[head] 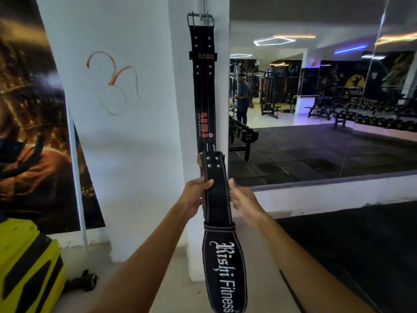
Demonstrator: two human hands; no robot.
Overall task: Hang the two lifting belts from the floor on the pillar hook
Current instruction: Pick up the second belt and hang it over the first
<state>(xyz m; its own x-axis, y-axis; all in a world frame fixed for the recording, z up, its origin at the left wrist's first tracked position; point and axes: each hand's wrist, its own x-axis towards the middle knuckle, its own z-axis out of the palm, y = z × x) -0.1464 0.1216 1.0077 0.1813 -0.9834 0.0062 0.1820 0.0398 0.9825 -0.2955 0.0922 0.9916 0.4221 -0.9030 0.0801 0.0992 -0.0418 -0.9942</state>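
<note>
One black lifting belt (204, 86) with red lettering hangs flat against the white pillar (180, 109), its metal buckle caught on the pillar hook (200, 15) near the top. A second black belt (217, 199) with white stitched lettering is upright in front of me, buckle end up, its tail dropping out of view at the bottom. My left hand (196, 195) grips its left edge just below the buckle end. My right hand (242, 198) holds its right edge at the same height. The buckle end reaches about the lower end of the hung belt.
A large wall mirror (316, 98) to the right reflects the gym, dumbbell racks and a standing person. A dark poster (33, 120) covers the wall at left. A yellow and black box (27, 267) stands at lower left, with a small dark object (86, 280) on the floor beside it.
</note>
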